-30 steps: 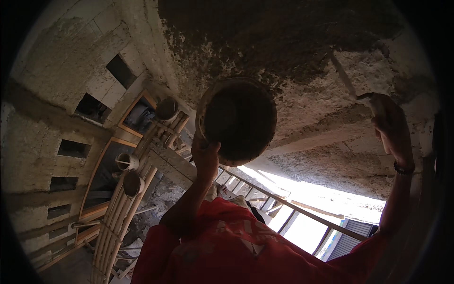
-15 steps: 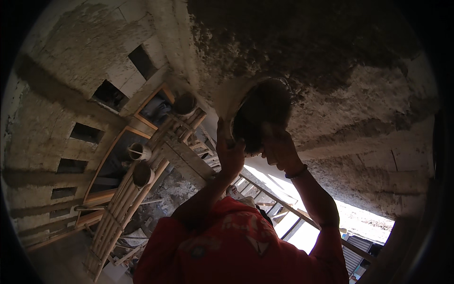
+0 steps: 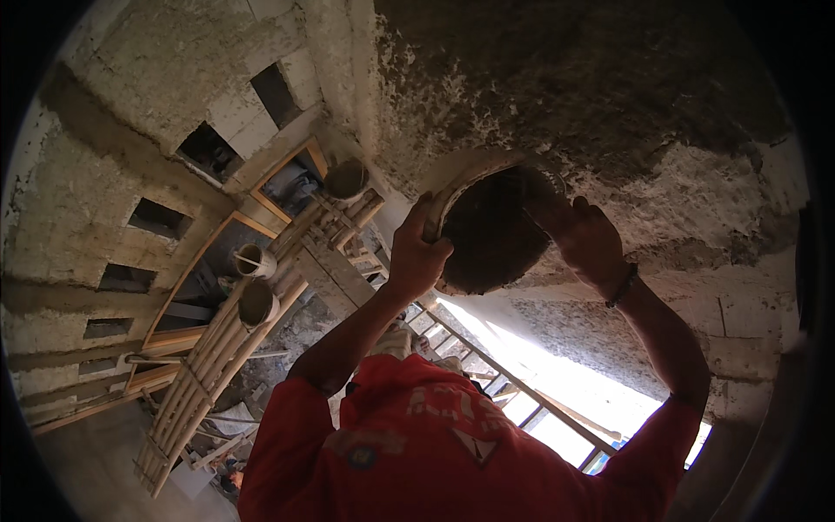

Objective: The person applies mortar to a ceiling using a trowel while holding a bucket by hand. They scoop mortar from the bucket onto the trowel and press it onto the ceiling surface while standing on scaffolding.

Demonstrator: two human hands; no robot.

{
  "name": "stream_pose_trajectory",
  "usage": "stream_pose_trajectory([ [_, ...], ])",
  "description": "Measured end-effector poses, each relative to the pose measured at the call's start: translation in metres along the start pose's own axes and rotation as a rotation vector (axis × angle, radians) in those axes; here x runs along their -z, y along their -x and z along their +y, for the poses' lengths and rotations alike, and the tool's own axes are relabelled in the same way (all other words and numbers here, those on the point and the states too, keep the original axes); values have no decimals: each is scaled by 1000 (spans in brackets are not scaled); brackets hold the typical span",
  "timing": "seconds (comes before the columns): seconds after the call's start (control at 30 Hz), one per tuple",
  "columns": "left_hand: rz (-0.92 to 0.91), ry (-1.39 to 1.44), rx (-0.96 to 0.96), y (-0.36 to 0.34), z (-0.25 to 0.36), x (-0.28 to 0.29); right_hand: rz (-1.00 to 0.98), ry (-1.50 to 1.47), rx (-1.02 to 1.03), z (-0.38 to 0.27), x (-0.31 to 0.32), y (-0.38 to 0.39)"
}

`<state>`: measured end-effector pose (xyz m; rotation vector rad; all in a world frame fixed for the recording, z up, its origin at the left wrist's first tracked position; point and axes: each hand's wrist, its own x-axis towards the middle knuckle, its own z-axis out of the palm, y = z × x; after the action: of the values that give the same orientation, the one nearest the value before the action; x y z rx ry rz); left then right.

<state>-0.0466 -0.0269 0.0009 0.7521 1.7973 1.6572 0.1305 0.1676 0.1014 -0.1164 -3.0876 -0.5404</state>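
Note:
A round, shallow pan [image 3: 500,230] with dark, wet-looking mortar inside is held up against the rough wall. My left hand [image 3: 417,252] grips its left rim, with the thumb on the inner side. At the pan's right side is my right hand [image 3: 587,239], its closed fingers reaching over the rim into the dark inside. Shadow hides the fingertips and whatever they hold. Behind the pan, the plaster wall [image 3: 487,96] has a dark, damp upper part and a paler, crusted part on the right.
To the left, a platform of lashed bamboo poles [image 3: 204,383] carries several buckets, one a pale bucket [image 3: 255,261]. A block wall [image 3: 113,174] with square openings curves behind it. Wooden railing [image 3: 531,396] runs before a bright opening at lower right. Rubble lies below.
My right hand has moved right and up from the pan's lower edge to its right side. The pan tilts to show more of its inside; my left hand keeps its grip.

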Motion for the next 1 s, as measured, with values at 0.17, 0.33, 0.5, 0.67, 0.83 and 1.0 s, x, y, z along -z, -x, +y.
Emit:
stream_pose_trajectory([
  [0.17,13,11,-36,-8,-4,-8,5,31,68,-18,-67,27],
  [0.33,60,-69,-114,-11,-13,-16,-89,-7,-35,-31,-29,36],
  [0.5,157,-274,-280,0,-5,-32,-26,73,-192,-13,17,6],
  [0.67,194,-314,-464,3,9,-44,22,197,-219,-10,-18,6],
  [0.83,154,-225,-543,4,24,-29,-19,-374,-176,9,-50,27],
  [1.0,183,-271,-539,-3,23,-27,6,-1048,-464,-32,-94,37],
])
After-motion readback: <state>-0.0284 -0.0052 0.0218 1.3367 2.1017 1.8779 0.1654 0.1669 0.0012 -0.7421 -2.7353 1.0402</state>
